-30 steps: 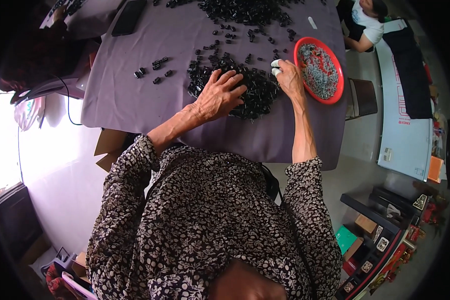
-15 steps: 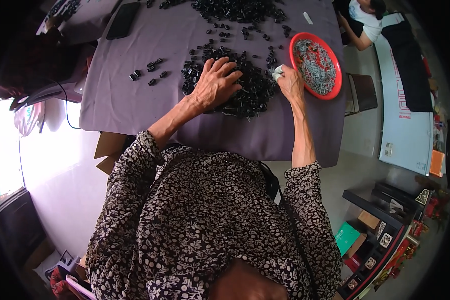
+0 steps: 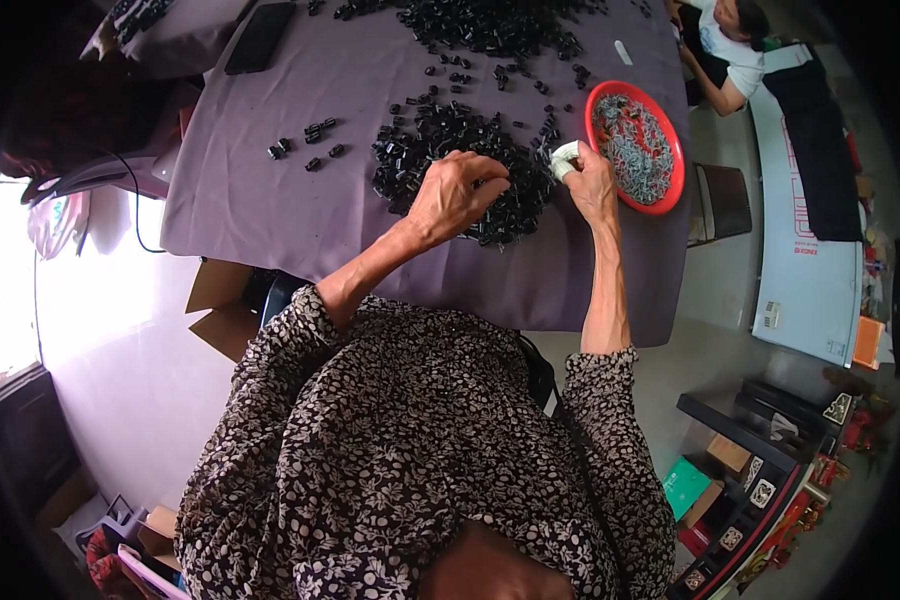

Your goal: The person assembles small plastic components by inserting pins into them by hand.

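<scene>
A heap of small black shiny cylindrical pieces (image 3: 425, 150) lies in front of me on the purple-grey tablecloth. Over its near right part is my left hand (image 3: 455, 192), fingers bent and drawn together toward the thumb; whatever they pinch is hidden. My right hand (image 3: 594, 182) is closed at the right edge of the heap, beside the red plastic bowl (image 3: 681, 165). White wrapping (image 3: 564, 160) covers a fingertip or thumb of that hand, and anything within its grip is too small to tell. Many thin grey pieces (image 3: 632, 145) fill the bowl.
A larger heap of black pieces (image 3: 490, 25) lies farther back, with loose ones scattered between. At the far left is a dark phone (image 3: 260, 38); a small white strip (image 3: 623, 52) lies far right. Another person (image 3: 735, 60) sits beyond the table's right side. Cardboard (image 3: 220, 300) stands below the left edge.
My left hand has gone from spread flat on the heap to curled fingers, shifting right and nearer me. My right hand stays closed, slightly farther right. The whole view has moved a little.
</scene>
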A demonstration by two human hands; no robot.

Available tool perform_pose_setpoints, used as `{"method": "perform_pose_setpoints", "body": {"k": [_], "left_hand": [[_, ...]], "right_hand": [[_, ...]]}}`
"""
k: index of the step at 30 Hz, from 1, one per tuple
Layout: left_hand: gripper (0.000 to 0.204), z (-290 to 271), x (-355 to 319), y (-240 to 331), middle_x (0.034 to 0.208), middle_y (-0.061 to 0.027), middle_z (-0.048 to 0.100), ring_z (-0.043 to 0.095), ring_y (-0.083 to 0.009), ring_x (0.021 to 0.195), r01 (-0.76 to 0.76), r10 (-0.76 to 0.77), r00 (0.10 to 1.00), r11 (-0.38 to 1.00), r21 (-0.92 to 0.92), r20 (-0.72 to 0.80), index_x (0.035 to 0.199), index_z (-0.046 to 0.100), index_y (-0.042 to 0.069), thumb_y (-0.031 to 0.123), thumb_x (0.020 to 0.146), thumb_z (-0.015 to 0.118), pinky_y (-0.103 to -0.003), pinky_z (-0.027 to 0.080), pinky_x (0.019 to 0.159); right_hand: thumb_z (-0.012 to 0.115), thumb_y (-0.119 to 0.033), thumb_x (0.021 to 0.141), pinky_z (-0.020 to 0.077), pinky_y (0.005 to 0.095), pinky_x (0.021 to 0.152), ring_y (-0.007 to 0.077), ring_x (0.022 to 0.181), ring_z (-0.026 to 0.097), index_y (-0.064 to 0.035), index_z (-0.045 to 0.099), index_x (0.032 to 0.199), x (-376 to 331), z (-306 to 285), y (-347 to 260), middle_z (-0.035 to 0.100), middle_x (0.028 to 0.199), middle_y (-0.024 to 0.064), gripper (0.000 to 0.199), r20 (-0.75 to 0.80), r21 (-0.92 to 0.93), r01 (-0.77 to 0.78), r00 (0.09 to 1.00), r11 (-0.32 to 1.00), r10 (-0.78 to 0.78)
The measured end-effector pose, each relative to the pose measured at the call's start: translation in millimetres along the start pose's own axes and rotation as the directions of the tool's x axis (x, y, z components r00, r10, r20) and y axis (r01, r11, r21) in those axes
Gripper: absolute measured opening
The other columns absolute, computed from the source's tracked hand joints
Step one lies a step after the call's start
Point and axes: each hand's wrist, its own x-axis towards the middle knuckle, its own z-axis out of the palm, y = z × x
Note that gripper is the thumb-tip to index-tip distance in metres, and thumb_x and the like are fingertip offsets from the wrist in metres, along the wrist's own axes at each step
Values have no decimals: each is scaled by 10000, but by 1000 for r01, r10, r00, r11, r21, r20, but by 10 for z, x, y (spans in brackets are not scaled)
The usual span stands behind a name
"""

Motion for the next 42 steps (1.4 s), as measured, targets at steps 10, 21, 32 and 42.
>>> {"method": "perform_pose_setpoints", "body": {"k": [10,21,32,42], "left_hand": [[224,150,184,-29,818,-49,620,570,-111,751,447,-387,889,619,-646,245,924,616,-2,193,817,627,-247,464,704],[167,180,237,-100,787,-65,608,582,-140,707,460,-452,843,324,-826,292,897,582,9,160,833,615,-268,486,688],[169,190,306,-97,828,-74,624,593,-137,748,467,-402,857,338,-817,323,937,593,-3,128,831,603,-260,488,703],[158,233,505,-129,764,-79,639,602,-137,691,376,-371,920,752,-542,123,874,635,-10,109,770,630,-248,485,651]], "right_hand": [[610,-60,703,439,335,586,256,641,581,-3,568,841,-110,-41,-470,605,745,135,155,104,-69,243,966,968,-235],[578,-69,744,439,305,563,207,604,568,-8,569,843,-156,136,-392,602,696,109,116,0,128,161,987,979,-162],[548,-82,754,448,257,565,113,605,580,-8,584,852,-98,91,-304,621,683,61,128,27,387,71,996,919,-88],[565,-84,747,428,280,564,147,595,553,-17,576,853,-59,-21,-124,597,685,86,126,-107,73,77,992,994,-69]]}}
